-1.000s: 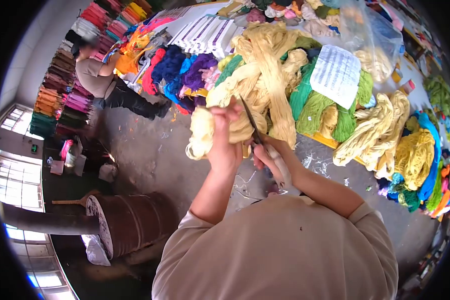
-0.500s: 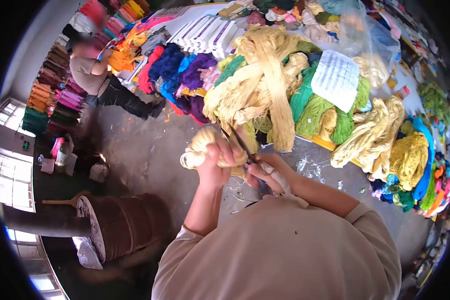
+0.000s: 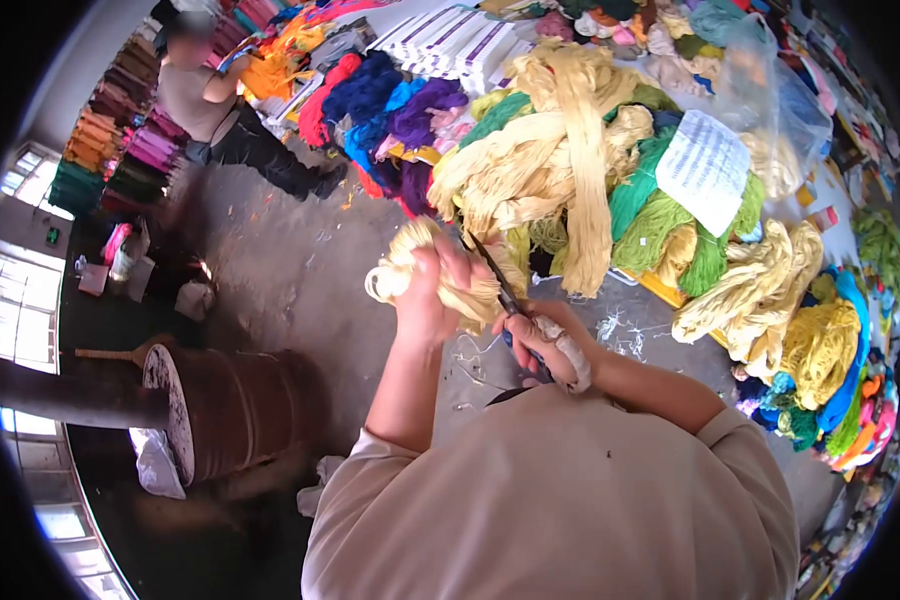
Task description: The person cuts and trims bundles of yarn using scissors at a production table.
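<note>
A bunched skein of cream yarn (image 3: 395,265) sits in my left hand (image 3: 428,290), fingers wrapped round it. My right hand (image 3: 538,335) grips a pair of dark scissors (image 3: 497,270), their blades pointing up and left beside the bundle. White wrapping (image 3: 560,352) covers part of the right hand. Loose pale strands trail down below the bundle. Just beyond the hands, long cream skeins (image 3: 590,200) hang over the table's front edge.
Green yarn (image 3: 655,240), a printed sheet (image 3: 705,170) and yellow yarn (image 3: 820,325) lie along the table. White packs (image 3: 450,45) are stacked behind. A rusty drum (image 3: 240,410) with a pipe stands at left. Another person (image 3: 205,105) works at the far left. Thread scraps litter the floor.
The view has shifted a little, so the table and the other person appear moved right. The scissors have turned slightly beside the bundle; both hands keep their hold.
</note>
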The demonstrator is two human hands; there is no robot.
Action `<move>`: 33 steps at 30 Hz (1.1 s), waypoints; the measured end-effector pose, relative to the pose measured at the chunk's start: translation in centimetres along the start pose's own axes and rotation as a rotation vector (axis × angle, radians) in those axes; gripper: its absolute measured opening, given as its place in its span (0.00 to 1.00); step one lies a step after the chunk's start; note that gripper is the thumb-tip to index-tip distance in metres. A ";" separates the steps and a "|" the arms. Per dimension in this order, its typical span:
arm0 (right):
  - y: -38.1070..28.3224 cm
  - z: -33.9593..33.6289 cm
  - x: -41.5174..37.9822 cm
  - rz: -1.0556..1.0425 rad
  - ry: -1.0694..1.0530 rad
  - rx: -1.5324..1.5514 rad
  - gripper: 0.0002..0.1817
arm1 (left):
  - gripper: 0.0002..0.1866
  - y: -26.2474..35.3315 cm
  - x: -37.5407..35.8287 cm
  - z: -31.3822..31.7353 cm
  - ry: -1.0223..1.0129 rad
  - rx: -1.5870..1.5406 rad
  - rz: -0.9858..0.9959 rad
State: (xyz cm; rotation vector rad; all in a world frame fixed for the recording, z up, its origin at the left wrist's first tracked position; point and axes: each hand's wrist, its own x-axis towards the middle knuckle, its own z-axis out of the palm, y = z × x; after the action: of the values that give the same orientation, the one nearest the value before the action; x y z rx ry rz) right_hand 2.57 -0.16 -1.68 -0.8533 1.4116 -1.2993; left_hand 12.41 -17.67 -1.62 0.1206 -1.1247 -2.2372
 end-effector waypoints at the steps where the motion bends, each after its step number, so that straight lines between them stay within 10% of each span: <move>1: -0.3 0.3 -0.2 0.071 -0.036 0.046 0.28 | 0.27 0.2 0.6 -0.1 0.055 -0.002 0.033; 7: 1.1 0.2 1.5 -0.101 0.017 0.098 0.30 | 0.27 -0.6 -1.4 0.5 -0.131 0.141 -0.076; 12: -0.4 0.5 0.7 0.149 -0.091 0.103 0.31 | 0.24 0.2 0.3 -1.1 0.049 0.036 0.067; 24: 1.6 -0.7 1.6 -0.040 0.000 0.195 0.25 | 0.21 -0.4 0.9 -1.1 0.214 -0.008 0.208; 33: 11.6 -13.6 -8.9 0.046 0.435 0.314 0.17 | 0.21 8.2 12.8 3.1 0.167 0.099 0.195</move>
State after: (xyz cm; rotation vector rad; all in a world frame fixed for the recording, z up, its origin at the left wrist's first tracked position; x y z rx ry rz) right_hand -6.81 14.04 -12.18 -0.3358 1.4872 -1.6845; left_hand 5.13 -26.43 8.92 0.2248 -1.1073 -1.9625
